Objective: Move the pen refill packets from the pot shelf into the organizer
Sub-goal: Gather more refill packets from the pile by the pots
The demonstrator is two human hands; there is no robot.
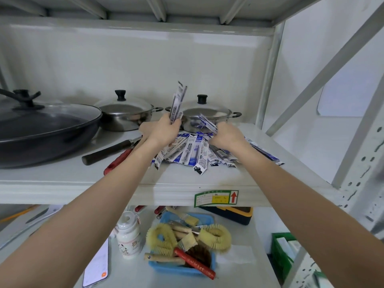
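Observation:
A pile of blue-and-white pen refill packets (193, 151) lies on the white pot shelf (176, 192), in front of a lidded steel pot (204, 116). My left hand (164, 129) grips an upright bundle of packets (177, 102) above the pile's left side. At the pile's right side, my right hand (227, 136) holds a few more packets (207, 123) that stick out toward the pot. More packets (265, 152) trail off to the right behind my right forearm. No organizer can be made out for certain.
A large black wok with a glass lid (45, 125) and a second steel pot (124, 113) stand at the left. A dark-handled tool (108, 150) and a red-handled one (118, 161) lie beside the pile. Below are a blue basket of brushes (182, 269), a white bottle (127, 235), a phone (96, 267) and a green crate (284, 258).

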